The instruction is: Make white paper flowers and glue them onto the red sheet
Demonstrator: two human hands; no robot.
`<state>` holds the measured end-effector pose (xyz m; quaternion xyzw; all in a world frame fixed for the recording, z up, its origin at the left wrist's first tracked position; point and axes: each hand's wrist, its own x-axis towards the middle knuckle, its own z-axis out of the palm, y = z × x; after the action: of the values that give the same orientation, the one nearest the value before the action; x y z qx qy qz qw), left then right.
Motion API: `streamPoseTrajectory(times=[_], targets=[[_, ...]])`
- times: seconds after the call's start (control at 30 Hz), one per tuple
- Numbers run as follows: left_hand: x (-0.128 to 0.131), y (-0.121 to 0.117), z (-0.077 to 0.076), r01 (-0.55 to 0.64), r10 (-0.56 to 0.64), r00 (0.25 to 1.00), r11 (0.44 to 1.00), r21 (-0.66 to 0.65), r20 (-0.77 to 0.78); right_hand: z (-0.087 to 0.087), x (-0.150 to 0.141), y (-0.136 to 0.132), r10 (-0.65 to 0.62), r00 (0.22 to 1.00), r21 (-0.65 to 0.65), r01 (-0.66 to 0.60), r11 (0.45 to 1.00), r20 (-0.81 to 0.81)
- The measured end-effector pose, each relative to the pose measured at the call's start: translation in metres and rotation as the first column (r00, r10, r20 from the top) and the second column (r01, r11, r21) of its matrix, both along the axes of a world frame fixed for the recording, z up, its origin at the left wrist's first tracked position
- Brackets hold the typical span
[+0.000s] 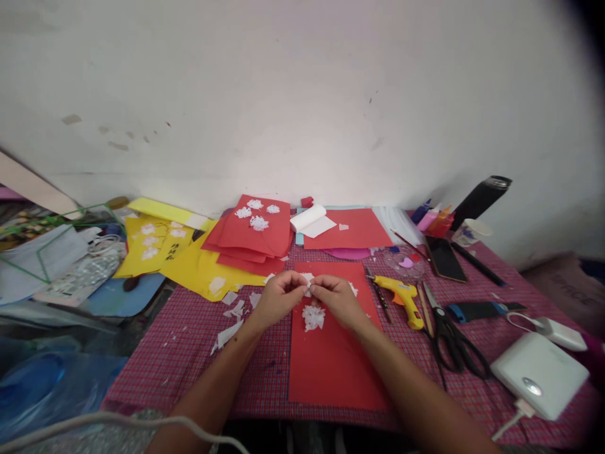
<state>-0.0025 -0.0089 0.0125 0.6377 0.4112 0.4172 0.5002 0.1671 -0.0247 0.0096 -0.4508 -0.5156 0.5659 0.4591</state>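
Between the fingertips of my left hand [282, 295] and my right hand [338, 299] is a small piece of white paper [308, 284]. Both hands pinch it just above a red paper sheet [338, 366] that lies on the checked tablecloth. A white paper flower [312, 318] rests on the sheet right below my hands. More white paper shows behind the right hand, partly hidden. Torn scraps of white paper [235, 309] are scattered left of the sheet.
Red sheets bearing white flowers [258, 222] and yellow painted paper [154, 243] lie at the back left. A white paper roll [309, 218] rests behind. On the right are a yellow glue gun [401, 296], scissors [451, 337], a utility knife [477, 311], a phone [445, 258] and a white box [539, 375].
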Motion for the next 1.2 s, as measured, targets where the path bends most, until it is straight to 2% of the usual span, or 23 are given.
streamPoseTrajectory(times=[0.47, 0.8, 1.2], targets=[[-0.0022, 0.0007, 0.0009, 0.063, -0.058, 0.996, 0.994, -0.086, 0.068, -0.0074, 0.0030, 0.0018, 0.060, 0.987, -0.111, -0.077, 0.991, -0.147], [-0.0015, 0.0006, 0.0006, 0.065, -0.048, 0.990, 0.989, -0.130, 0.133, -0.0050, 0.0024, 0.0008, 0.083, 0.978, -0.104, -0.104, 0.989, -0.190], [-0.0012, 0.0010, -0.0006, 0.070, -0.055, 0.991, 0.990, -0.119, 0.124, -0.0049, 0.0022, 0.0010, 0.064, 0.987, -0.113, -0.081, 0.990, -0.149]])
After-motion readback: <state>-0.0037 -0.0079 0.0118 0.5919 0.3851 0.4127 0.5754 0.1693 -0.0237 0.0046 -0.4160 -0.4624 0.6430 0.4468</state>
